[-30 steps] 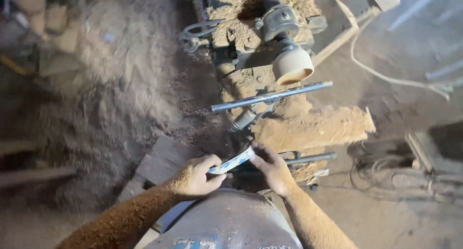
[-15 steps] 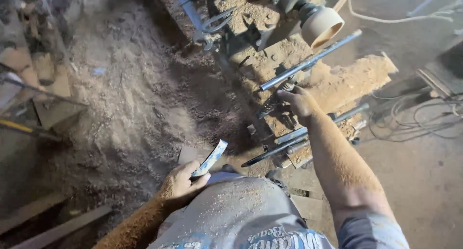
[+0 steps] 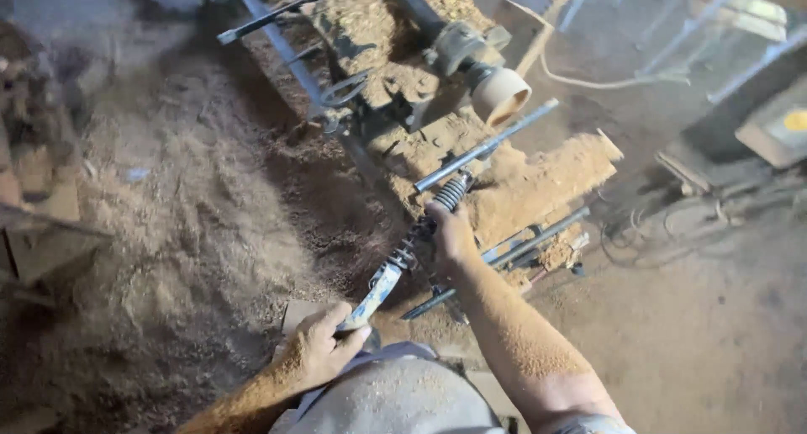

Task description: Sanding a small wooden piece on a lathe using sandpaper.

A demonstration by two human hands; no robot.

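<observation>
My left hand [image 3: 322, 350] is closed on a flat pale strip with blue marks [image 3: 376, 289], which points up and to the right from my lap. My right hand [image 3: 450, 232] reaches forward and grips a ribbed, spring-like handle [image 3: 451, 193] on the dusty lathe bed, just below the long metal tool-rest bar [image 3: 487, 145]. Past the bar, a pale wooden cup-shaped piece [image 3: 501, 94] sits on the lathe spindle, its open mouth facing me. Both forearms are coated in sawdust.
Sawdust lies in a deep heap [image 3: 193, 207] over the floor at left and on the lathe bed [image 3: 538, 182]. Metal calipers [image 3: 340, 89] rest on the bed. Steel rods [image 3: 530, 240] lie near my right arm. Cables [image 3: 672, 224] coil on the floor at right.
My right hand left the strip, reached up to the tool-rest bar, then came down onto the ribbed handle. My left hand kept the strip. The view has swung left.
</observation>
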